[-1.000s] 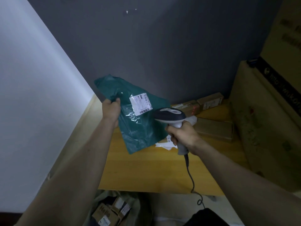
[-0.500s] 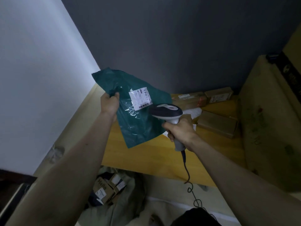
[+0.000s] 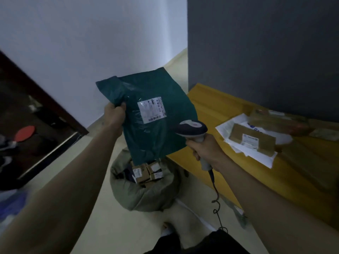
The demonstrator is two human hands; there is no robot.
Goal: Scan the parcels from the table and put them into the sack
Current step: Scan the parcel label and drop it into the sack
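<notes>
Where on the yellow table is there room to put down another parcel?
The table looks bare at its near-left end, between its corner edge and the white mailers. Beyond, it's crowded: a brown box lies on the mailers, with more parcels by the grey wall.

A red paddle (image 3: 24, 132) lies beyond the dark doorframe (image 3: 42, 94).

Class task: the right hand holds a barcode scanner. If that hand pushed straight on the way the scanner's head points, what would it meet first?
Most likely the green mailer bag held up by the left hand. The scanner in the right hand points at it, though depth is unclear.
</notes>
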